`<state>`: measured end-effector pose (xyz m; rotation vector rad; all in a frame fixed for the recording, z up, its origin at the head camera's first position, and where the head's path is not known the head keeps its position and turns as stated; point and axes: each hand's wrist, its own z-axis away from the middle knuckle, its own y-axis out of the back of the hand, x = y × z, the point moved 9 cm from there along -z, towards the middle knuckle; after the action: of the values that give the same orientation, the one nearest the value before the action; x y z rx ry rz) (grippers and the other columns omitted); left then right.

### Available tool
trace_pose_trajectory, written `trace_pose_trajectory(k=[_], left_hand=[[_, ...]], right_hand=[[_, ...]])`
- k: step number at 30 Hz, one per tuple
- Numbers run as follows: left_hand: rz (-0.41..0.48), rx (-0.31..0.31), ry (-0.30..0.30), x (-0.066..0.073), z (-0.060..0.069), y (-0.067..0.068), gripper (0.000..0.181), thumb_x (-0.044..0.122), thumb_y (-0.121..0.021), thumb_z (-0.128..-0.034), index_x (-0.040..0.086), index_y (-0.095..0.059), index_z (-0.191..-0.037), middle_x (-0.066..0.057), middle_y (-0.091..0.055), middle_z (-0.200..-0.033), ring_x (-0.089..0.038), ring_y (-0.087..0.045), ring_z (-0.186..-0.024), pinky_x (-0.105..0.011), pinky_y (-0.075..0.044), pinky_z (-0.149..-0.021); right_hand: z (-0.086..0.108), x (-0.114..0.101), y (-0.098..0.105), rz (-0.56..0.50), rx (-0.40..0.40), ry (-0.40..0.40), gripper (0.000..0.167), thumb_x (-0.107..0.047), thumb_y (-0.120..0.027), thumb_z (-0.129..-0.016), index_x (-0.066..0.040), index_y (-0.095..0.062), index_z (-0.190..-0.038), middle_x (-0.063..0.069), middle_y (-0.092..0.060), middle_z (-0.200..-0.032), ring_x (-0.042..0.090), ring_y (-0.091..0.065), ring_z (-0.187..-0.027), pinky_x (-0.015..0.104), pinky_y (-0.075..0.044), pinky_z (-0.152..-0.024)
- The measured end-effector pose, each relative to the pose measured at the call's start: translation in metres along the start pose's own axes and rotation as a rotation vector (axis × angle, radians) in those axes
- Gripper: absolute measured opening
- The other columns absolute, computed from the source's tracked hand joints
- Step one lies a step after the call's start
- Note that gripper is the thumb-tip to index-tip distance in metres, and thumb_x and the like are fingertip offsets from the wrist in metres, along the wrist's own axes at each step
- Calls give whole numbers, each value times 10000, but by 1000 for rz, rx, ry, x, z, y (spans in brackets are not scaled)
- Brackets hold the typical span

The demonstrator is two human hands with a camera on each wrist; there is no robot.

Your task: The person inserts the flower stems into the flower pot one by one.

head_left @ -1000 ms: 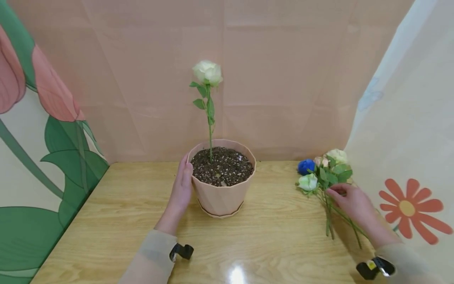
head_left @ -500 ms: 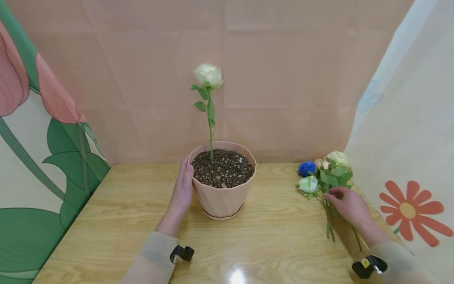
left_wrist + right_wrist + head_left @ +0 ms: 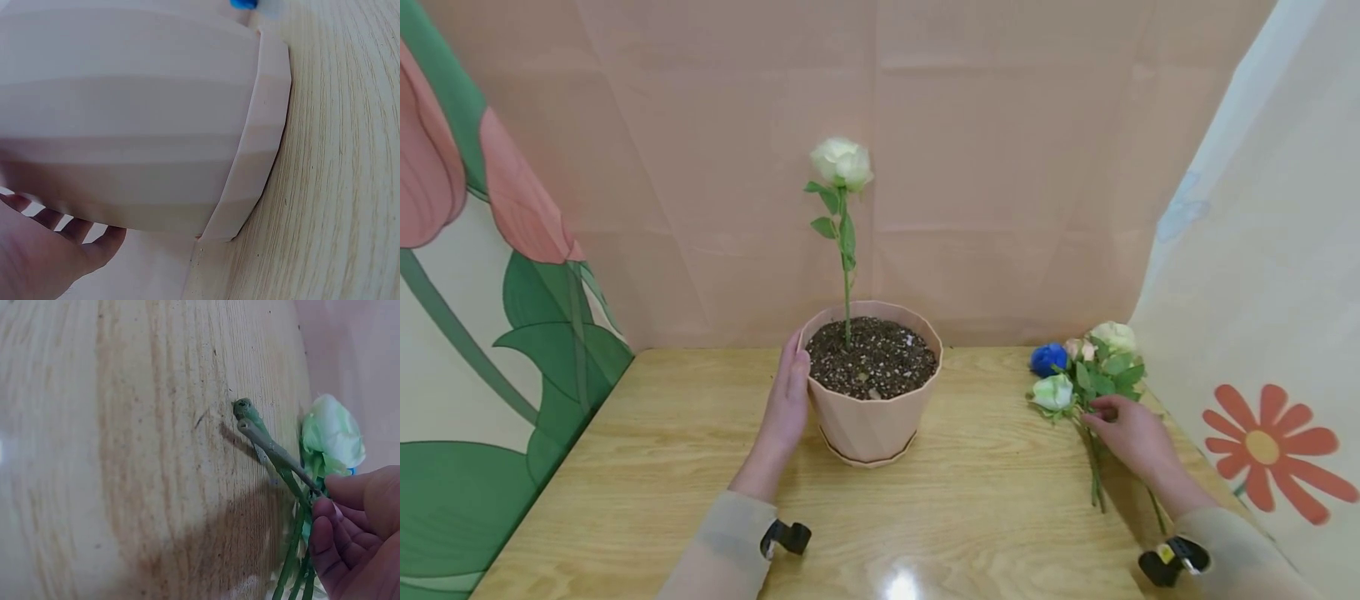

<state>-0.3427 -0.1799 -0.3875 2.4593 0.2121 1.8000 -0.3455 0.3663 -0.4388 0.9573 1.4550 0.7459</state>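
A pink faceted flowerpot (image 3: 868, 425) full of dark soil (image 3: 880, 367) stands on a matching saucer in the head view. One white rose (image 3: 842, 164) rises upright from the soil. My left hand (image 3: 786, 400) rests along the pot's left side, near the rim; the left wrist view shows its fingers (image 3: 75, 230) against the pot wall. At the right my right hand (image 3: 1135, 437) pinches a green flower stem (image 3: 275, 453) between thumb and forefinger. That stem belongs to a pile of artificial roses: a greenish-white rose (image 3: 1052, 392), a blue one (image 3: 1048, 359), a cream one (image 3: 1112, 337) and pale pink buds.
The wooden table (image 3: 985, 517) ends at a pink backdrop (image 3: 1000, 167). A printed tulip sheet (image 3: 550, 333) borders the left, and a pale sheet with a red flower (image 3: 1262, 442) borders the right, close to the right forearm. The saucer (image 3: 868, 462) sits beneath the pot.
My right hand has shifted slightly left over the stems, its thumb and forefinger closing on one. The left hand stays at the pot. The head view has tilted up a little.
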Motion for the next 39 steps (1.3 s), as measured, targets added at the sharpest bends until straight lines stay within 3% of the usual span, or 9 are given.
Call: trace_pose_trajectory(k=[9, 15, 19, 23, 29, 36, 39], left_hand=[[7, -2, 0, 2, 0, -1, 607, 481, -263, -1205, 247, -254, -1766, -92, -270, -1806, -374, -255, -1644, -648, -184, -1317], [30, -8, -3, 2, 0, -1, 609, 499, -267, -1201, 263, -263, -1762, -79, -285, -1799, -363, -269, -1638, -654, -195, -1312], [31, -8, -4, 1, -1, -2, 600, 476, -265, -1204, 257, -262, -1762, -85, -279, -1801, -371, -270, -1637, -662, -200, -1309], [30, -6, -2, 1, -1, -2, 594, 460, -268, -1206, 251, -262, -1762, -87, -280, -1801, -370, -271, -1637, -660, -201, -1309], [26, -3, -5, 1, -1, -2, 608, 453, -274, -1205, 204, -264, -1760, -95, -285, -1798, -368, -275, -1635, -648, -202, -1313], [21, 9, -14, 0, -2, 0, 605, 457, -272, -1205, 212, -276, -1758, -123, -289, -1795, -396, -278, -1632, -662, -198, -1309], [23, 10, -19, 1, -2, -1, 606, 453, -273, -1205, 202, -280, -1756, -131, -295, -1791, -401, -283, -1629, -663, -204, -1307]], right_hand=[[0, -2, -2, 34, -32, 21, 458, -236, -764, -1043, 141, -667, -1285, 261, -766, -1045, 334, -730, -862, 435, -574, -663], [-3, -4, -2, 43, -43, 32, 450, -229, -776, -1020, 128, -680, -1276, 206, -785, -984, 246, -719, -780, 426, -558, -646], [-2, -5, -1, -14, -66, 12, 475, -215, -750, -1032, 149, -650, -1319, 160, -780, -935, 204, -704, -733, 377, -546, -623], [0, -2, -1, -143, -93, -45, 494, -169, -684, -1064, 205, -594, -1375, 115, -755, -872, 203, -696, -727, 334, -555, -603], [8, -3, 5, -281, -114, -124, 523, -205, -620, -1122, 207, -560, -1439, 107, -728, -899, 192, -634, -749, 315, -538, -603], [12, -29, 28, -293, -59, -91, 534, -285, -603, -1152, 155, -585, -1454, 71, -750, -1009, 167, -659, -781, 311, -564, -650], [12, -40, 35, -319, -40, -73, 491, -281, -598, -1157, 134, -600, -1419, 39, -735, -967, 150, -656, -793, 280, -561, -661]])
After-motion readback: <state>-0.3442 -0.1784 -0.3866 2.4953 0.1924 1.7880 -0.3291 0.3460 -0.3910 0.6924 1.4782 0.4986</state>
